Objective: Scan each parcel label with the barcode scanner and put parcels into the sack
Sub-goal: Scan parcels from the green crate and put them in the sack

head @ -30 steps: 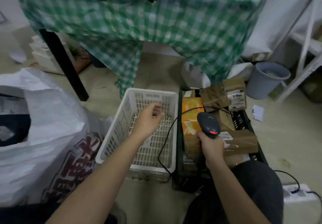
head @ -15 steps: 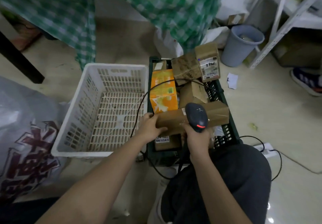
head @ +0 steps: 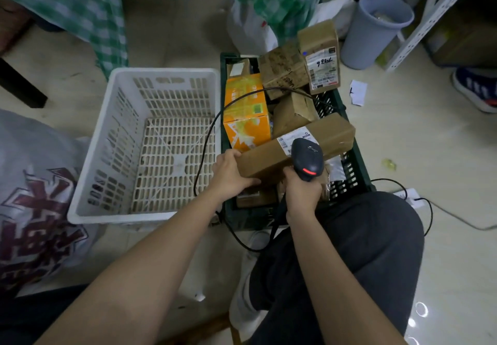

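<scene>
Fingers of the left hand (head: 233,174) are now curled round the near left end of a long brown cardboard parcel (head: 295,148), thumb on top. One second ago this hand was reaching, spread, over the white plastic basket (head: 164,76); half a second ago it had just arrived at the parcel. The right hand (head: 302,191) keeps its fingers wrapped round the handle of the barcode scanner (head: 308,158), whose head sits just above the parcel's white label (head: 291,139), with the red light on at its back.

The parcel lies across the near part of the dark green crate (head: 359,167), on top of other parcels; an orange box (head: 246,113) stands at the crate's left edge, and a tall brown parcel with a printed label (head: 320,57) leans at the far right corner. The scanner cable (head: 212,129) loops over the basket's right rim.

I judge that the scan of this label is happening or about to happen. After it, the parcel must travel left to the white sack (head: 37,183), past the basket. No beep or result can be seen, so I cannot say that the scan succeeded.
</scene>
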Demonstrator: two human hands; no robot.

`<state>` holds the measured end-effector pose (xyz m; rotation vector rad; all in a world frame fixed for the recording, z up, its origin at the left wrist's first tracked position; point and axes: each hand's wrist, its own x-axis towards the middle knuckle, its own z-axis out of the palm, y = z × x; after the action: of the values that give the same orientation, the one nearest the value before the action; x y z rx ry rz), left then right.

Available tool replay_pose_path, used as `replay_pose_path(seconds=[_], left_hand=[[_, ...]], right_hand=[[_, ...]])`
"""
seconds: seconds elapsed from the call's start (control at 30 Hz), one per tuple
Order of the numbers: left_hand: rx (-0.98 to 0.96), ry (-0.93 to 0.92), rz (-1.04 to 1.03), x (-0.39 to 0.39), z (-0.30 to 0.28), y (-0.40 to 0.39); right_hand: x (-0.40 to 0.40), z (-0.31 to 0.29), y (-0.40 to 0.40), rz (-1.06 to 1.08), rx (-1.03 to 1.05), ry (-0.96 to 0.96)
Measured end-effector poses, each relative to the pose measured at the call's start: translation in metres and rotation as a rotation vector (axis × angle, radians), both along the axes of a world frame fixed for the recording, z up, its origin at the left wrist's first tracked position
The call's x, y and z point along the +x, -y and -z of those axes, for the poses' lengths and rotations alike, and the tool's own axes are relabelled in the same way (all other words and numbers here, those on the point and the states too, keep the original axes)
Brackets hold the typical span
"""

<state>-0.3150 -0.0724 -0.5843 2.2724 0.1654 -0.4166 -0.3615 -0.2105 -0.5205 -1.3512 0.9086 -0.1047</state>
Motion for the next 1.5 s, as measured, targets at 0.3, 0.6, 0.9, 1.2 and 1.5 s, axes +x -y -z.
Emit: replay_pose_path(seconds=[0.3,0.6,0.9,1.2,1.5], left_hand=[[-0.019,0.263,-0.077,-0.035,-0.05,-0.049],[0.006,0.32,-0.248,-0.095,-0.068,-0.149],[0.154,0.276,-0.525,-0.155,-0.055,-0.228],[0.186,0.103,-0.564,-0.194,-0.024,-0.254],[0.107,0.038,-0.505,-0.197,-0.009,-0.26]], right_hand=[[-0.008,0.0,-0.019,-0.009,-0.005,0.162],[-0.023,-0.013,-0.086,-0.471,-0.111,0.244],[-0.035,-0.019,-0.157,-0.879,-0.097,0.14],[-0.045,0.014,-0.184,-0.839,-0.072,0.031],[-0.034,0.044,-0.225,-0.894,-0.367,0.174]])
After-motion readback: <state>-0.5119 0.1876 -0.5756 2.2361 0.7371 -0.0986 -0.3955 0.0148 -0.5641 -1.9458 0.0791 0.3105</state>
